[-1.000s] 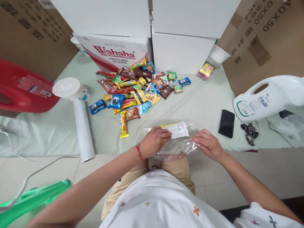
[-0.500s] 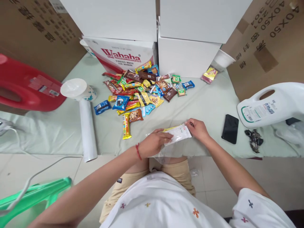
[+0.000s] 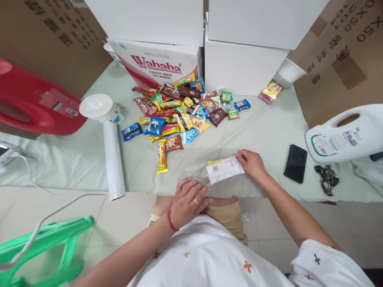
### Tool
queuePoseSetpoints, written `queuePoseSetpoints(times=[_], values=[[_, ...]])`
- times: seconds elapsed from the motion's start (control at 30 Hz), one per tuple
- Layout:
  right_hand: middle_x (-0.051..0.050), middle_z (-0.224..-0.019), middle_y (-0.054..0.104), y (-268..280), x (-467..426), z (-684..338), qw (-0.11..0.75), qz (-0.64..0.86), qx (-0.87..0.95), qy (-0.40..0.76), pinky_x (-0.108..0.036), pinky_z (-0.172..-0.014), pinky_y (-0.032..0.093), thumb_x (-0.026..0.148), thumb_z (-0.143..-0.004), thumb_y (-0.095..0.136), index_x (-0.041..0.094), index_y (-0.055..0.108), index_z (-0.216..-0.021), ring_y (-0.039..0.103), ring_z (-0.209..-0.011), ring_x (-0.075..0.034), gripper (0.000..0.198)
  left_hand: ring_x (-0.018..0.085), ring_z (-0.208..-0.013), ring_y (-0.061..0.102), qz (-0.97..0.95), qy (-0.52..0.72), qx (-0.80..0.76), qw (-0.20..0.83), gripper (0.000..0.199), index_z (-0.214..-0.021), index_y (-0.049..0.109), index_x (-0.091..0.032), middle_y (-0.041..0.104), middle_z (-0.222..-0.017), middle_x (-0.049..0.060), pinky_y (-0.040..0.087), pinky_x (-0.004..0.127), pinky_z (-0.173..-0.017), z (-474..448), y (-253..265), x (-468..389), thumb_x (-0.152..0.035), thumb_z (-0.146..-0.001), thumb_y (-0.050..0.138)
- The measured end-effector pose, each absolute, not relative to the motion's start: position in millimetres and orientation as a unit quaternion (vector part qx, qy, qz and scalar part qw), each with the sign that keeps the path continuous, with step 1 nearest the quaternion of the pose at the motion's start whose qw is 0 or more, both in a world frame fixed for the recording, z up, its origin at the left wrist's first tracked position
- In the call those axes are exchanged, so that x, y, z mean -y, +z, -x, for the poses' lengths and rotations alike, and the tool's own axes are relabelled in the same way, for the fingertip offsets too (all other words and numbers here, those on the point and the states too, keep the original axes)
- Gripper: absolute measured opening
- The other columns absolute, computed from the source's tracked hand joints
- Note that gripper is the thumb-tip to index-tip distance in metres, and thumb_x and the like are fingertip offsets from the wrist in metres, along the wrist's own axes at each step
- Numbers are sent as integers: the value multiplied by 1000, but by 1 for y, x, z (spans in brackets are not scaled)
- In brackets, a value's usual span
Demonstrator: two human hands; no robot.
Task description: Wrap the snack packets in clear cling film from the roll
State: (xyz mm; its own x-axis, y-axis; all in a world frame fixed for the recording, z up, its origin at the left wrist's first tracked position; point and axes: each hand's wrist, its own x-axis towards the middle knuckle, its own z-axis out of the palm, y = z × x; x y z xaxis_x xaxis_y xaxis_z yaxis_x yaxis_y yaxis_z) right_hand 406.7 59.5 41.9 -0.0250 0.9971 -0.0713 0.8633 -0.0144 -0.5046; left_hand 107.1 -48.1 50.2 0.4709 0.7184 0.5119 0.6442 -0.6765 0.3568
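A flat white packet (image 3: 225,170) with a yellow edge lies inside a clear plastic bag (image 3: 197,170) near the table's front edge. My right hand (image 3: 251,162) pinches the packet's right end through the plastic, thumb and index finger together. My left hand (image 3: 191,199), with a ring and a red cord at the wrist, is at the bag's lower left side. Its fingers are bent together over the loose plastic at the table edge, and the fingertips are partly hidden. Beyond the hands lies a pile of wrapped snacks (image 3: 184,113); a yellow snack bar (image 3: 162,156) is closest.
White boxes (image 3: 245,67) and a Wahaha carton (image 3: 161,65) stand at the back. On the left are a red jug (image 3: 44,101), paper cups (image 3: 100,107) and a white roll (image 3: 114,163). A phone (image 3: 295,163), keys (image 3: 327,179) and a white detergent bottle (image 3: 347,133) lie right.
My left hand has slid off the packet, down and left to the table edge, uncovering the packet's barcode end. My right hand keeps its pinch. The view has shifted slightly.
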Motion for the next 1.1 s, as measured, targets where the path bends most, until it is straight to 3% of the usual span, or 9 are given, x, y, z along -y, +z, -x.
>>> queuePoseSetpoints(times=[0.03,0.1,0.2,0.3,0.43,0.63,0.87,0.97,1.1], values=[[-3,-72,68,42,-60,-407,161,679,682,217,-29,-60,32,41,-96,52,23,65,-74,57,-65,-18,30,23,-99,66,-824,332,-452,77,8,-99,68,-26,73,-89,4,44,46,-100,-110,49,42,-31,-98,62],[-2,-72,69,42,-60,-408,168,679,675,233,-29,-60,34,41,-95,53,23,66,-75,57,-65,-18,30,21,-84,62,-733,340,-575,128,32,-72,61,-23,65,-70,2,46,41,-86,-109,46,24,-34,-101,55],[-2,-71,70,42,-60,-409,184,678,660,266,-28,-61,36,44,-94,55,23,67,-76,59,-66,-18,30,20,-70,55,-599,309,-709,206,36,-62,55,-23,56,-62,1,46,36,-71,-93,37,-4,-41,-93,59],[-2,-77,73,41,-60,-410,197,687,641,281,-29,-64,39,44,-92,58,23,69,-81,63,-71,-19,26,26,-80,58,-554,310,-759,148,14,-80,64,-21,62,-78,5,50,43,-79,-75,39,-14,-35,-83,65],[-2,-81,75,39,-59,-409,203,694,636,270,-29,-65,41,42,-90,60,24,70,-86,64,-73,-19,21,30,-109,59,-665,402,-629,15,16,-104,66,-21,67,-103,12,44,54,-101,-95,68,-2,-21,-93,54],[-1,-75,72,39,-63,-430,210,650,675,279,-29,-65,42,43,-91,60,24,73,-91,62,-68,-18,23,26,-145,47,-918,191,-330,107,40,-143,58,-30,59,-152,5,21,55,-125,-175,65,-18,-33,-105,45],[-8,-84,72,35,-71,-477,267,697,638,191,-39,-86,45,57,-97,48,23,75,-89,62,-85,-24,45,24,-149,42,-922,139,-337,130,47,-154,47,-32,47,-162,4,25,57,-121,-179,24,-33,-35,-108,38],[-8,-95,73,38,-71,-472,231,640,696,228,-47,-103,38,64,-91,56,24,76,-90,60,-100,-26,45,24,-149,43,-922,148,-333,132,48,-155,46,-32,48,-162,6,24,56,-121,-177,22,-31,-35,-108,40],[-6,-96,68,46,-68,-466,255,598,673,354,-42,-95,46,64,-80,71,21,70,-75,59,-94,-23,43,24,-149,42,-921,151,-331,139,48,-156,46,-32,47,-162,5,24,55,-121,-177,23,-33,-36,-108,39]])
